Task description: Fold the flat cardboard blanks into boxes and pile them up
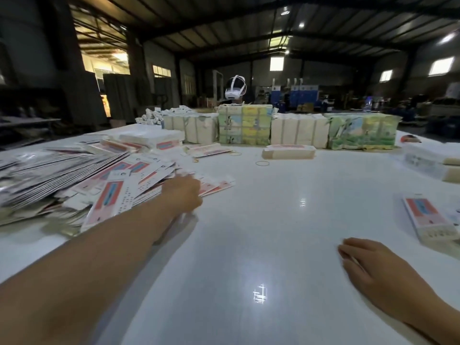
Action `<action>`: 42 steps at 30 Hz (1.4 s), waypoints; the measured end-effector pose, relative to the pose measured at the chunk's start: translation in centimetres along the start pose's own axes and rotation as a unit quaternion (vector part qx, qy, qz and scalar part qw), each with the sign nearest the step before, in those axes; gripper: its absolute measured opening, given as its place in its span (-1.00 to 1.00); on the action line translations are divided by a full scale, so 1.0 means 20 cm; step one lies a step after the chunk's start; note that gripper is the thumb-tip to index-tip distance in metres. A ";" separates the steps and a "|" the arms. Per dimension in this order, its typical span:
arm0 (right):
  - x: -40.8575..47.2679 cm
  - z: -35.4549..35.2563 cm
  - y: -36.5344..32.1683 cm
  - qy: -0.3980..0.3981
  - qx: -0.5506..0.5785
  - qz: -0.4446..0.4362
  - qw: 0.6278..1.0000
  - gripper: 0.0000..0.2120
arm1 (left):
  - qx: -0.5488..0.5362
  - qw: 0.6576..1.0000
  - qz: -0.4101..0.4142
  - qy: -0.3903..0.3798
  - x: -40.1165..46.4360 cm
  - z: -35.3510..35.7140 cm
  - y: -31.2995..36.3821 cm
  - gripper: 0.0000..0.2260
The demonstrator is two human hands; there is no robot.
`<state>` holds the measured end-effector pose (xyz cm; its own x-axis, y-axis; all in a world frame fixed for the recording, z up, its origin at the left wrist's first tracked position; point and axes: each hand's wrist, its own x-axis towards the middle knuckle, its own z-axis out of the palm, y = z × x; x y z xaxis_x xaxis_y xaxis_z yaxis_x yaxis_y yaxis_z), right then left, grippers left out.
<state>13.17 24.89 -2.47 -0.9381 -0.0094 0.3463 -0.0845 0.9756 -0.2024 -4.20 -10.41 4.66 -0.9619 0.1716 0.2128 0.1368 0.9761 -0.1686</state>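
**Left hand at the blanks**

Your left hand [183, 192] reaches the heap of flat blanks [99, 180] at ten o'clock; its fingers are hidden, so grip is unclear. Blanks run lengthwise toward two o'clock. Your right hand [373, 267] rests flat and relaxed on the tabletop [261, 220], well apart.

I work at a glossy white table [273, 220] in a dim warehouse with a dark pitched steel roof [224, 26]. Small bright windows [276, 64] sit high on the far wall (daylight glares through them).
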 end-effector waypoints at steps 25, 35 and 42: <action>0.05 -0.17 -0.09 -0.012 0.468 0.231 0.853 -0.73 | 0.058 0.917 0.254 0.303 -0.35 -0.22 0.51 -0.91; 0.03 -0.22 -0.06 0.023 0.674 0.368 0.640 -0.88 | -0.168 0.881 0.325 0.301 -0.53 0.02 0.83 -0.69; -0.03 -0.17 -0.16 0.017 0.643 0.216 0.734 -0.88 | -0.188 0.922 0.276 0.196 -0.54 -0.05 0.91 -0.14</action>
<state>15.17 22.55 1.17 -0.9637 0.2667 0.0124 -0.0484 -0.1289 -0.9905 8.90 5.60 0.18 -0.5717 0.6198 0.5376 0.7238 0.6895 -0.0251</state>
